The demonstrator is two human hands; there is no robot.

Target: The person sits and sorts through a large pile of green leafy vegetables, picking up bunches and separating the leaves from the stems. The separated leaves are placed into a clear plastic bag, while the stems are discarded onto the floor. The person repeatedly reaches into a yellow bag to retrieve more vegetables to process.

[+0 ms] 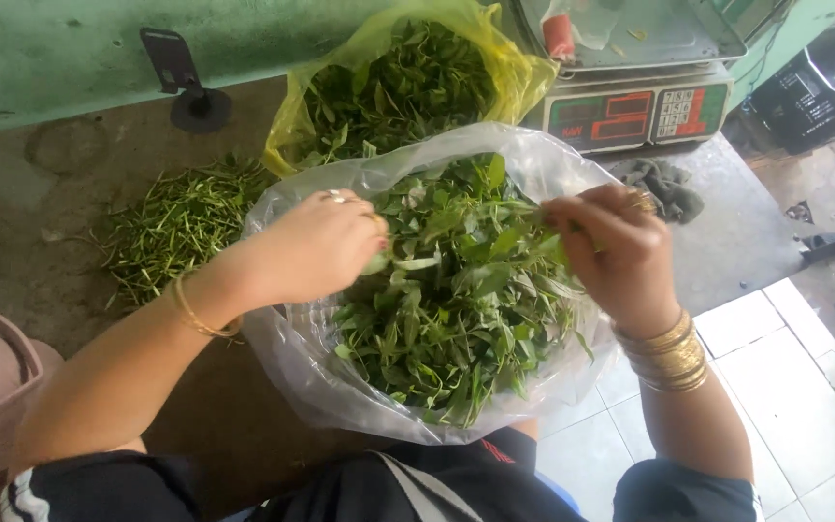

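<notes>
Loose stems: pile of thin green stalks on the ground, apart from both hands.
Left hand: fingers curled closed, pinching a pale green stem over the bag's left rim.
Leaves: heap of green leaves filling the clear plastic bag, directly beneath and between both hands.
Right hand: fingers closed around a leafy green sprig, above the bag's right side.
Behind: yellow plastic bag of leaves; grey weighing scale.

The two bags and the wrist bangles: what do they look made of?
Clear bag: thin, glossy plastic film, crinkled and see-through.
Yellow bag: similar thin translucent plastic, tinted yellow.
Bangles at the right hand: apparently gold-coloured metal, shiny; the actual metal is uncertain.
</notes>
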